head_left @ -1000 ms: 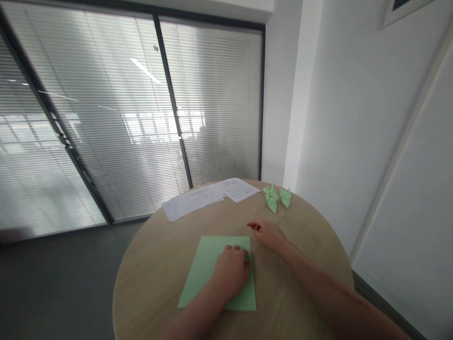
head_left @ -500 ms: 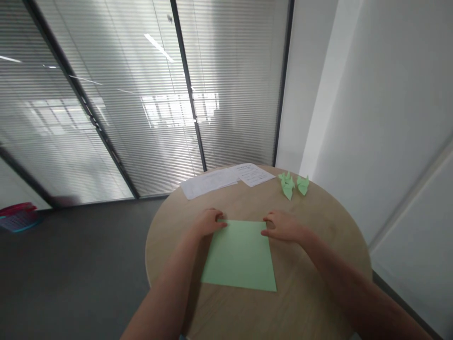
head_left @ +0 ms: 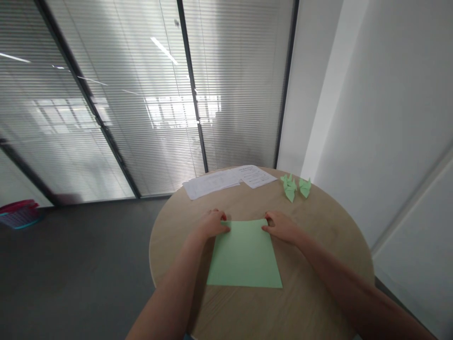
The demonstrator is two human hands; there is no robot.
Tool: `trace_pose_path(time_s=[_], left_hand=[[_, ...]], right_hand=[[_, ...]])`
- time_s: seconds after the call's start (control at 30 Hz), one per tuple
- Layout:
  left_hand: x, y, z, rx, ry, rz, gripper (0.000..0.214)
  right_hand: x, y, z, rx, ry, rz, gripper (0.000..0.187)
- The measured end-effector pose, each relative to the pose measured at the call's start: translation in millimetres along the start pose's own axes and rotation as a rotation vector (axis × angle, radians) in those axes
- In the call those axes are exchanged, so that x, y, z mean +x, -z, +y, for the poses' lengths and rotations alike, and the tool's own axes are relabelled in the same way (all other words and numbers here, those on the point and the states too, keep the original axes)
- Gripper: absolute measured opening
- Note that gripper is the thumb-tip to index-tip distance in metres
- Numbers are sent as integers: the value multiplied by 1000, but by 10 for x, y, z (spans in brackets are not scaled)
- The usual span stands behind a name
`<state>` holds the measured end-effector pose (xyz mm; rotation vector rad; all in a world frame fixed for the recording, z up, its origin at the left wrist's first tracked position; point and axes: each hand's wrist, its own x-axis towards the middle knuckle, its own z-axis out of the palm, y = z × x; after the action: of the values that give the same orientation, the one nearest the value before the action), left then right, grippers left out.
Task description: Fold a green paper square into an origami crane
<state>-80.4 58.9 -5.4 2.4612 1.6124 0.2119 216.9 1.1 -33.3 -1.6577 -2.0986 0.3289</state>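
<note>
A light green square sheet of paper (head_left: 245,254) lies flat on the round wooden table (head_left: 318,245) in front of me. My left hand (head_left: 211,223) pinches the sheet's far left corner, fingers curled. At the far right corner, my right hand (head_left: 281,225) grips the sheet the same way. Both forearms reach in from the bottom of the view.
Two small folded green paper figures (head_left: 296,186) stand at the table's far right. White printed sheets (head_left: 226,180) lie along the far edge. Behind are glass walls with blinds; a white wall rises at right. A pink basket (head_left: 17,213) sits on the grey floor, left.
My left hand left the middle of the sheet and went to its far left corner; my right hand came onto the far right corner. The sheet now lies squarer to me.
</note>
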Motion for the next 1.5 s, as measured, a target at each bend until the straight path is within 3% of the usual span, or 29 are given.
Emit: trace_pose_path(time_s=[0.27,0.5,0.7,0.93,1.07,1.2,1.33,1.4,1.5], left_hand=[[15,-14,34,-197,-30,76,47],[-60,149,211,-311,-116,270,17],[-128,202,298,-304,-221,332,20],[-216,312,355,-248,-314,244,18],[-573,351,396,-95,-384,190,28],[-1226,133,625,54,-339,392,24],[-1667,-213,1003,12,-537,188,26],[-1706,-315,1116,-37,-556,113,38],[-1636,-336,1094,-64,-518,69,32]], right_hand=[[81,-83,135,253,3,132,5],[98,47,198,366,120,248,12],[-31,195,-17,273,212,182,8],[-102,337,-145,130,211,122,24],[-147,390,-136,92,283,101,27],[-199,378,-170,0,378,55,31],[-205,356,-186,-34,326,-1,32],[-222,366,-160,-36,306,-13,32],[-306,399,-67,-19,327,9,33]])
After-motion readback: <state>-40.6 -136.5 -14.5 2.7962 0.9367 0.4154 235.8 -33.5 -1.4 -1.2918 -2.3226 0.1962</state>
